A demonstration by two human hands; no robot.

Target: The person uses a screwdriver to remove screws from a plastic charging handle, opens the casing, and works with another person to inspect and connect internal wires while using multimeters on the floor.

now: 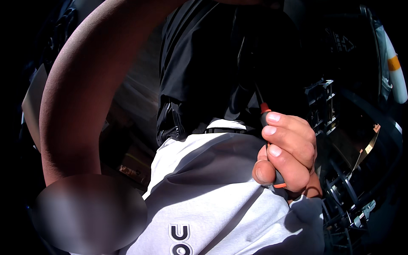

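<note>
My right hand [289, 148] is closed around a screwdriver with a black and orange handle [265, 114], held in front of my white shirt [212, 187]. Its thin metal shaft [259, 94] points up and away, and its tip is lost against the dark trousers [199, 63]. My left arm [76, 93] curves up along the left side and leaves through the top edge. Only a thin strip of skin shows at the top edge, likely part of my left hand [240, 1]; its fingers and anything in them are hidden.
Dark metal frames [327, 102] stand to the right, with a white tube banded in orange [395, 70] beyond them. Cardboard [33, 110] shows at the far left, and a brown box [135, 165] lies behind my left arm. Deep shadow hides much of the surroundings.
</note>
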